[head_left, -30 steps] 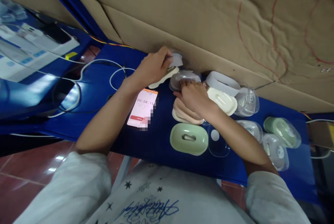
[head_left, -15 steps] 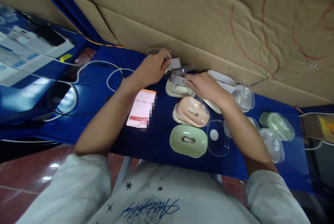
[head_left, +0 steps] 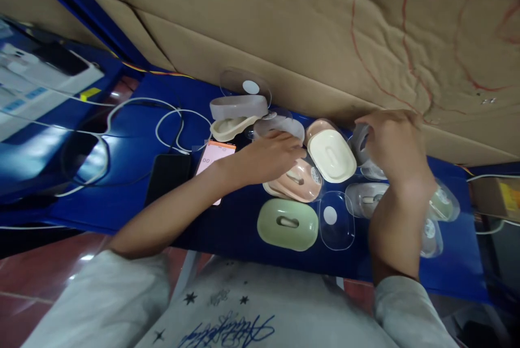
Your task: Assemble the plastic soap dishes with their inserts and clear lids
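My left hand [head_left: 270, 156] reaches over a pale grey soap dish [head_left: 280, 126], its fingers bent down against the near edge; the fingertips are partly hidden. At the right, my right hand [head_left: 396, 139] is closed around the side of a grey soap dish [head_left: 358, 139] by the cardboard. Between the hands, a cream insert [head_left: 331, 156] leans on a peach dish [head_left: 320, 127]. Below my left hand sits another peach dish [head_left: 303, 188], with a green dish [head_left: 288, 223] nearer me. Farther left, a whitish dish [head_left: 239, 105] stands beside a cream piece [head_left: 231, 127].
A lit phone [head_left: 209, 161] lies partly under my left forearm, with a black flat object [head_left: 168, 175] beside it. White cables [head_left: 142, 100] loop at the left. A clear lid [head_left: 337, 221] and several boxed dishes occupy the right. A cardboard wall [head_left: 264, 23] borders the back.
My left hand has come from the back left toward me and rightward. My right hand has moved right, to the cardboard side. The whitish dish and cream piece at left now show uncovered.
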`<state>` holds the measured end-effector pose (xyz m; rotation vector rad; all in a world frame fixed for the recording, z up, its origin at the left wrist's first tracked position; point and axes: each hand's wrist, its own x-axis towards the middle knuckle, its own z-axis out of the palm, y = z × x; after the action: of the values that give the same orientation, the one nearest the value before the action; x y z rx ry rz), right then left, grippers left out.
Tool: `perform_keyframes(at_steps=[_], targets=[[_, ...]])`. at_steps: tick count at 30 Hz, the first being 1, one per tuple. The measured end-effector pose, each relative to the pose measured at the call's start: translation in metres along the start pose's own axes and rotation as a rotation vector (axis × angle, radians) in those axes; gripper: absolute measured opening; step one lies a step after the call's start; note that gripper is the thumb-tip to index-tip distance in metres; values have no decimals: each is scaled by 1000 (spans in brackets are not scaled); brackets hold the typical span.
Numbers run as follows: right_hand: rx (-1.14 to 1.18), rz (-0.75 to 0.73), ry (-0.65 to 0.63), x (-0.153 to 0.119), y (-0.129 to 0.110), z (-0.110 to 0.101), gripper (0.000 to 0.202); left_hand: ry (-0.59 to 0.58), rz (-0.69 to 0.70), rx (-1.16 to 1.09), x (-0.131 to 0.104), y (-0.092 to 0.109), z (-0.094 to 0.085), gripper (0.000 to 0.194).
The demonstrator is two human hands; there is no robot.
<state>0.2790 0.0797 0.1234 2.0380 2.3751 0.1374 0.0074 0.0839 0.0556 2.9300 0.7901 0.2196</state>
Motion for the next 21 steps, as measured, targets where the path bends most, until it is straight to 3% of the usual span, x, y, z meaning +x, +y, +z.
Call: perform_keyframes(at_steps=[6, 11, 14, 17, 21], targets=[[112, -132, -184, 1, -5, 34, 57, 13, 53, -144, -1, 3, 11, 33], [302, -199, -224, -1, 10, 35, 50, -19, 56, -140, -3, -2, 5, 36], [379, -223, -258, -3, 13, 31, 45, -9, -35, -36, -6, -9, -9, 39], [312, -158, -257, -2, 3, 37, 41, 18, -203, 60, -15, -21, -27, 39], [156, -54, -236, 3, -22, 52, 62, 16, -436, 59, -39, -49, -29, 53]])
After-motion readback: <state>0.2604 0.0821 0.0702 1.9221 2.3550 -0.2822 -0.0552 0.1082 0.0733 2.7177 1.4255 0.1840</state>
